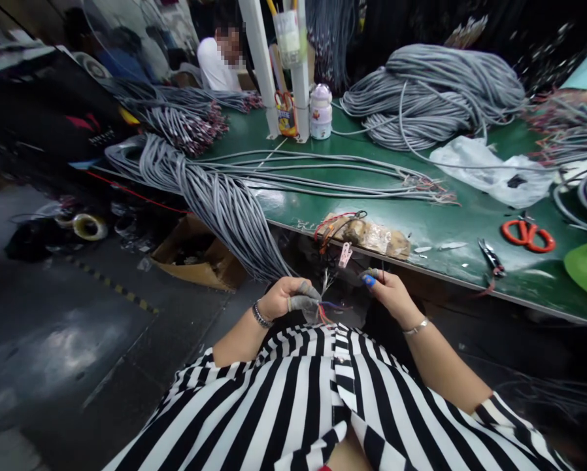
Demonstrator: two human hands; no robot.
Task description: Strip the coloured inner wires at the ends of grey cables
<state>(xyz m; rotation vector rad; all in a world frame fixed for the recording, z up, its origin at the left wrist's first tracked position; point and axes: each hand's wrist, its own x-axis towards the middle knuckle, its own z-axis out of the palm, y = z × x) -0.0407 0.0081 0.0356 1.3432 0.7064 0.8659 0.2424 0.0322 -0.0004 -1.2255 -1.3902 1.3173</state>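
My left hand, with grey covers on its fingertips, pinches the end of a grey cable. Loose coloured wires in red, orange and blue fan out from that end, beside a pale frayed tuft. A little to the right, just off the table edge, my right hand is closed at the fingertips, with blue tape on one digit. What it pinches, if anything, is too small to tell. Between and above both hands, a pink clip sits by a taped block with red and black leads on it.
On the green table lie a draped bundle of grey cables, a large cable coil, orange-handled scissors, small cutters and a plastic bag. A cardboard box stands on the floor. Another person sits beyond.
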